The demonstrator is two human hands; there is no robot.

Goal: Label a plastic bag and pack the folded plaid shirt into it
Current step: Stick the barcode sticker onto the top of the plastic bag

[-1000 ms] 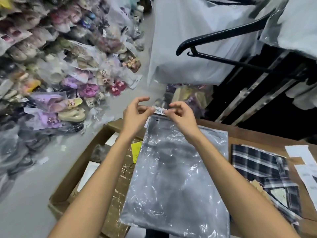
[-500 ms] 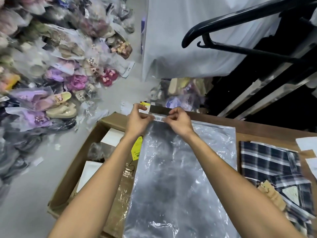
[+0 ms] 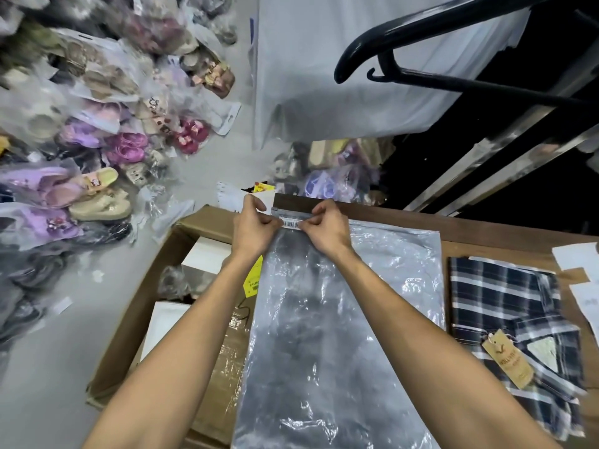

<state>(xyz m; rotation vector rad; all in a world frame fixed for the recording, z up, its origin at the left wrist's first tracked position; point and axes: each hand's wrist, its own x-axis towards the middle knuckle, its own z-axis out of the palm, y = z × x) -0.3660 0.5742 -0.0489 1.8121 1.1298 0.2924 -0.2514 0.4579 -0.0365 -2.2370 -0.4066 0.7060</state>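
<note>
Pinching barcode label (image 3: pixel 290 224) on plastic bag (image 3: pixel 340 319) | left hand (image 3: pixel 256 226), right hand (image 3: pixel 327 230) | shirt tag (image 3: pixel 507 359) unreadable

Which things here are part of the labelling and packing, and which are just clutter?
In the job:
- barcode label, pinched by left hand and right hand
- plastic bag
- folded plaid shirt with its hang tag

Lying about:
- cardboard box
- bagged sandals on the floor
- black hanger
- paper slips

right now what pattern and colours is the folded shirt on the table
The folded shirt is plaid: dark navy or black with white stripes, seen in the head view.
</note>
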